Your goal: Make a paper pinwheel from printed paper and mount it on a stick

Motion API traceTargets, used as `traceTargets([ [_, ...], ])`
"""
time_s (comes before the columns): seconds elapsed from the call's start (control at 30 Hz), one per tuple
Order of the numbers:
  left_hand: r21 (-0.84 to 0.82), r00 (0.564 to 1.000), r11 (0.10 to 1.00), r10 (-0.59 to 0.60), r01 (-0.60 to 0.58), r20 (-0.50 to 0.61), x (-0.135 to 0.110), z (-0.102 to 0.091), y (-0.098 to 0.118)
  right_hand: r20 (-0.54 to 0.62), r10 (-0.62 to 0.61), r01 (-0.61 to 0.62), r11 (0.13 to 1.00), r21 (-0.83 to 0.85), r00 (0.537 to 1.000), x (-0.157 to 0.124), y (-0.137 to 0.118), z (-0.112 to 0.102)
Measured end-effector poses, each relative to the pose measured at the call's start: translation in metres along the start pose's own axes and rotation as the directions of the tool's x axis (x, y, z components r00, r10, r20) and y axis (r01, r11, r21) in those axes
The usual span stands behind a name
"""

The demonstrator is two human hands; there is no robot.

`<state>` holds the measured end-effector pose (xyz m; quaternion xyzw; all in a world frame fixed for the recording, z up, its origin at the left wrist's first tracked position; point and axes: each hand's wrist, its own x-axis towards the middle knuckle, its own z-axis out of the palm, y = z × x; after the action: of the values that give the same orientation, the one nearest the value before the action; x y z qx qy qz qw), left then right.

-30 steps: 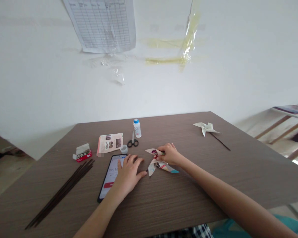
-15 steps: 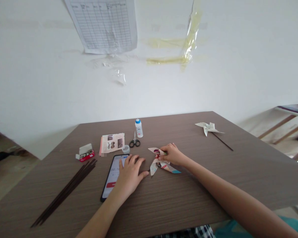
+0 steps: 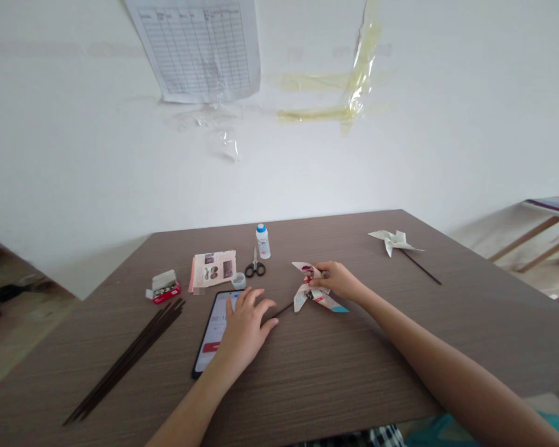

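Note:
A paper pinwheel (image 3: 302, 297) with printed vanes and one blue tip is pinched at its middle by my right hand (image 3: 338, 279), its fingers closed. From its lower left side a thin dark stick (image 3: 284, 310) runs towards the thumb of my left hand (image 3: 246, 320). That hand has its fingers spread over the right edge of a phone (image 3: 210, 329) with a lit screen. Whether the thumb touches the stick's end is not clear.
Dark sticks (image 3: 130, 357) lie in a bundle at left, below a small red box (image 3: 165, 288). Behind the phone are printed papers (image 3: 212, 270), a tape roll (image 3: 238, 280), scissors (image 3: 255, 267) and a blue-capped bottle (image 3: 263, 242). A finished white pinwheel (image 3: 394, 241) rests at right.
My right hand has moved the pinwheel up and to the right, away from my left hand. More of the stick now shows between them. The left hand has barely moved.

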<state>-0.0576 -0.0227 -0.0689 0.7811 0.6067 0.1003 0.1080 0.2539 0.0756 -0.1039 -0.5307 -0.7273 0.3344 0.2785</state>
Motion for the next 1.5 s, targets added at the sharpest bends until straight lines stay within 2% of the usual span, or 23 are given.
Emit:
traceTargets([
  [0.17, -0.025, 0.999, 0.999, -0.027, 0.026, -0.021, 0.002, 0.001, 0.002, -0.052, -0.007, 0.005, 0.999, -0.035, 0.999, 0.002, 0.007, -0.008],
  [0.5, -0.050, 0.998, 0.999, 0.005, -0.008, -0.063, 0.004, 0.010, 0.001, -0.145, 0.005, -0.026, 0.989, -0.145, 0.989, 0.001, -0.003, -0.007],
  [0.63, -0.094, 0.999, 0.995, 0.010, -0.014, -0.040, 0.005, 0.010, 0.005, -0.190, 0.005, -0.041, 0.981, -0.188, 0.982, 0.001, -0.001, -0.006],
  [0.77, -0.155, 0.999, 0.987, 0.028, -0.034, -0.038, 0.005, 0.011, 0.010, -0.266, 0.017, -0.078, 0.973, -0.219, 0.964, 0.000, 0.001, -0.005],
  [0.93, -0.244, 0.994, 0.969, 0.021, -0.047, -0.106, 0.005, 0.021, 0.012, -0.305, 0.105, -0.190, 0.945, -0.266, 0.946, -0.001, -0.001, -0.001],
  [1.17, -0.401, 0.984, 0.916, -0.047, -0.026, -0.171, 0.011, 0.027, 0.008, -0.479, 0.106, -0.239, 0.944, -0.225, 0.871, -0.011, -0.014, -0.008],
  [1.33, -0.463, 0.966, 0.886, -0.089, -0.035, -0.243, 0.018, 0.028, 0.007, -0.431, 0.055, -0.218, 0.916, -0.338, 0.901, -0.033, -0.024, -0.014],
  [1.4, -0.464, 0.960, 0.885, -0.098, -0.036, -0.262, 0.022, 0.028, 0.010, -0.382, 0.057, -0.201, 0.914, -0.351, 0.923, -0.040, -0.026, -0.011],
  [1.5, -0.432, 0.969, 0.902, -0.093, -0.015, -0.228, 0.026, 0.027, 0.018, -0.267, 0.087, -0.172, 0.933, -0.315, 0.960, -0.041, -0.025, -0.001],
])
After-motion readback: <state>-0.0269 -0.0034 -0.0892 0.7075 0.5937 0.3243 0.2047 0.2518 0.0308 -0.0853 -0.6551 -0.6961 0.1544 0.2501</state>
